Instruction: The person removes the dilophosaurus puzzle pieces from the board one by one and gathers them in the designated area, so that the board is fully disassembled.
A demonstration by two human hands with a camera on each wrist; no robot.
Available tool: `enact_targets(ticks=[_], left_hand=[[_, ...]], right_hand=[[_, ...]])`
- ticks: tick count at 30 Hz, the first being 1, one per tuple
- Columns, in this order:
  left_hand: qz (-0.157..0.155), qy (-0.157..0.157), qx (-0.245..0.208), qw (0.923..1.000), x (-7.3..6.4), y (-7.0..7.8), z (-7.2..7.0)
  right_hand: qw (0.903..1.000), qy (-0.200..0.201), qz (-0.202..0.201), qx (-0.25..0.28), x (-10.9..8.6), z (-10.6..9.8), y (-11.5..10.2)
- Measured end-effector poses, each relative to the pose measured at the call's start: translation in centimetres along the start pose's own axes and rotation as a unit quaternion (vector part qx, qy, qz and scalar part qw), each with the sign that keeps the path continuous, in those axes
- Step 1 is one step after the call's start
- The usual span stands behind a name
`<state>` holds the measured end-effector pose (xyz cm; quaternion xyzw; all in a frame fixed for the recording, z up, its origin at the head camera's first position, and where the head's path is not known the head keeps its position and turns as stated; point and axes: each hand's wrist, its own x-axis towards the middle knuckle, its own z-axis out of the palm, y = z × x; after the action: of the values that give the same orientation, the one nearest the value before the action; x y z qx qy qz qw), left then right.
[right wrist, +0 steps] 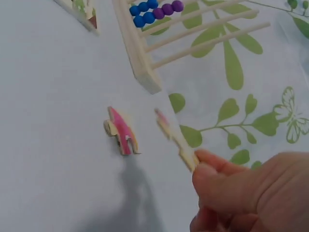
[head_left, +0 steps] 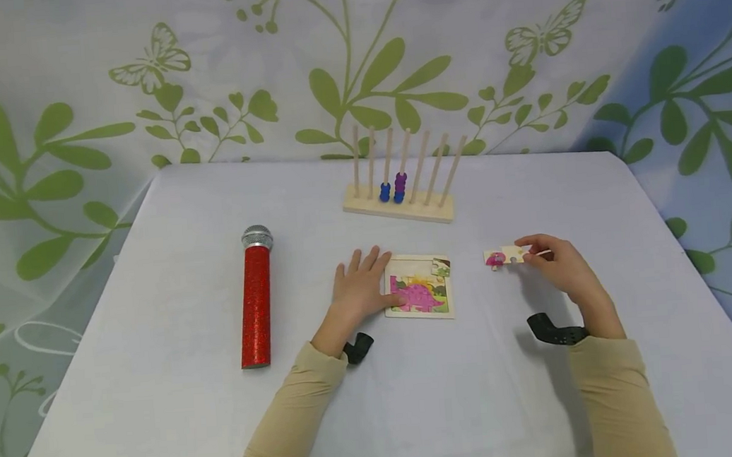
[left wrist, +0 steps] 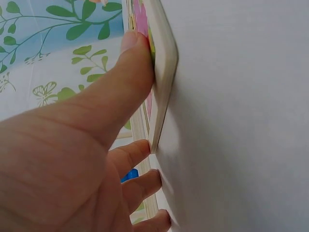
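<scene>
The left hand (head_left: pixel 360 289) is spread at the left side of a small wooden jigsaw puzzle (head_left: pixel 451 307) with a pink dinosaur picture. Its thumb lies over the puzzle's left edge, and the index fingertip is at the upper left corner. The other fingertips rest on the table. A loose-looking piece (head_left: pixel 441 267) sits in the puzzle's upper right. To the right, the right hand (head_left: pixel 560 264) pinches a pale puzzle piece (right wrist: pixel 181 147) between thumb and fingers, above the table. Another piece, pink and cream (right wrist: pixel 124 130), lies on the table near it.
Behind the puzzle stands a wooden bead rack (head_left: pixel 397 212) with upright pegs and several blue and purple beads. A glittery red microphone (head_left: pixel 255 307) lies to the left. The white table (head_left: pixel 162 413) meets a leaf-patterned cloth at the back.
</scene>
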<state>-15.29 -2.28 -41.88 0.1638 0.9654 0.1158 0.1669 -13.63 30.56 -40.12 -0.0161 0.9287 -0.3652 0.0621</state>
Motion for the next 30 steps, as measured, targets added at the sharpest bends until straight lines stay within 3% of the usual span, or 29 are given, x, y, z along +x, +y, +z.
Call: enact_targets(ticks=[6, 12, 16, 21, 30], left_hand=[[-0.001, -0.001, -0.007, 1.0000, -0.1, -0.3, 0.1], [-0.003, 0.004, -0.004, 1.0000, 0.0, -0.4, 0.4], [-0.002, 0.007, -0.004, 1.0000, 0.0, -0.4, 0.4], [-0.005, 0.006, -0.003, 1.0000, -0.1, -0.3, 0.2], [0.000, 0.007, -0.015, 0.9999, -0.1, 0.1, 0.1]], right_hand=[[0.9978, 0.014, 0.038, -0.053, 0.3, 0.5, 0.3], [0.9950, 0.035, 0.035, -0.086, 0.5, 0.8, -0.1], [0.9976, 0.031, 0.045, -0.043, 0.3, 1.1, -0.5], [0.9987, -0.021, 0.032, 0.033, 0.9, 2.9, -2.1], [0.9970, -0.070, -0.018, 0.025, 2.0, 7.1, -5.1]])
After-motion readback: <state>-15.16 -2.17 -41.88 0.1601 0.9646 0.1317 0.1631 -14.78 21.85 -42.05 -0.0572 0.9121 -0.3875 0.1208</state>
